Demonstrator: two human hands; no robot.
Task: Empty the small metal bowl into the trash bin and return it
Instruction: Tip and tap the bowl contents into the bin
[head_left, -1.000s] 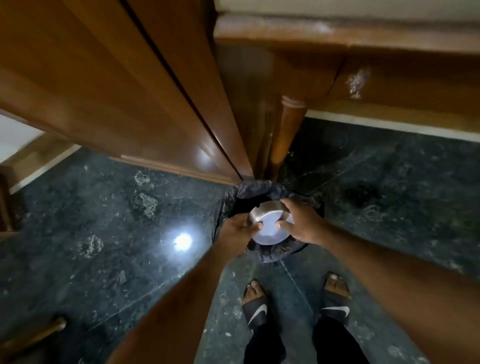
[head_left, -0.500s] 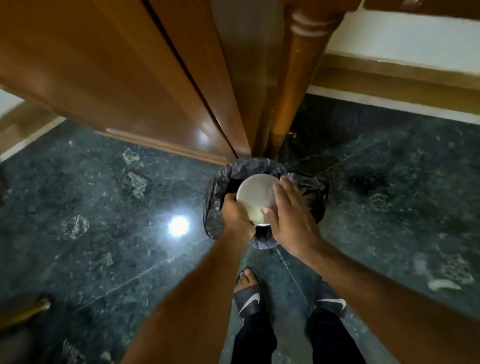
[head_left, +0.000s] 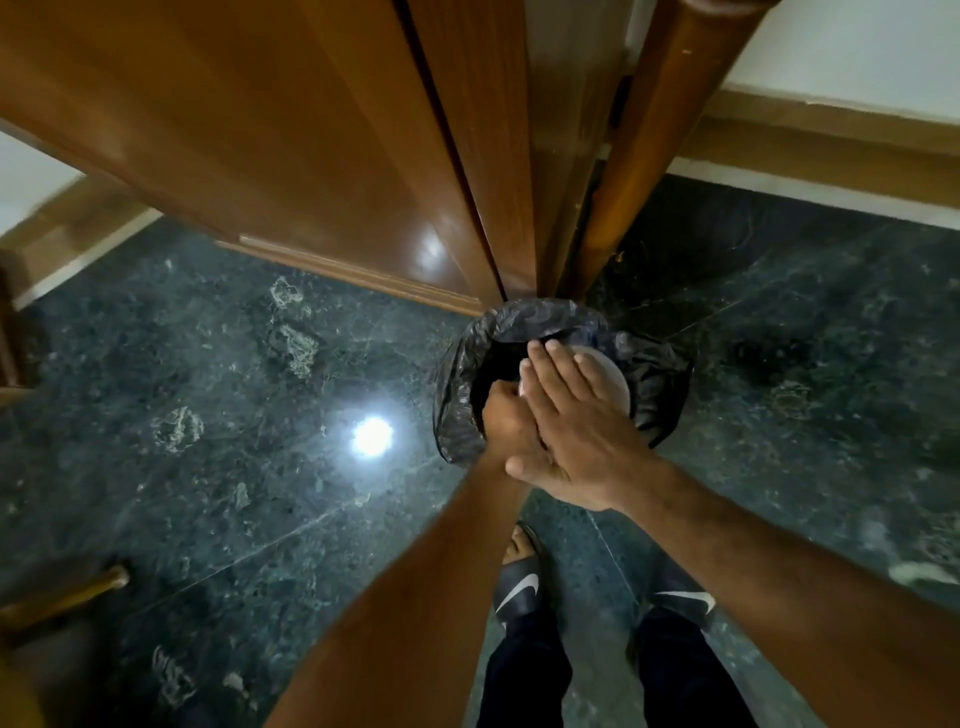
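Metal bowl (head_left: 613, 379) mostly hidden over bin (head_left: 660, 374); left hand (head_left: 506, 421) grips it, right hand (head_left: 576, 431) flat, open.

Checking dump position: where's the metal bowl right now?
Head view, centre-right: metal bowl over the bag-lined trash bin, under the flat right hand, left hand gripping its left edge.

Black-lined round trash bin (head_left: 457, 415): mouth largely covered by both hands and bowl; polished wooden cabinet (head_left: 311, 130) touching behind; dark marble floor (head_left: 208, 415) open leftward.
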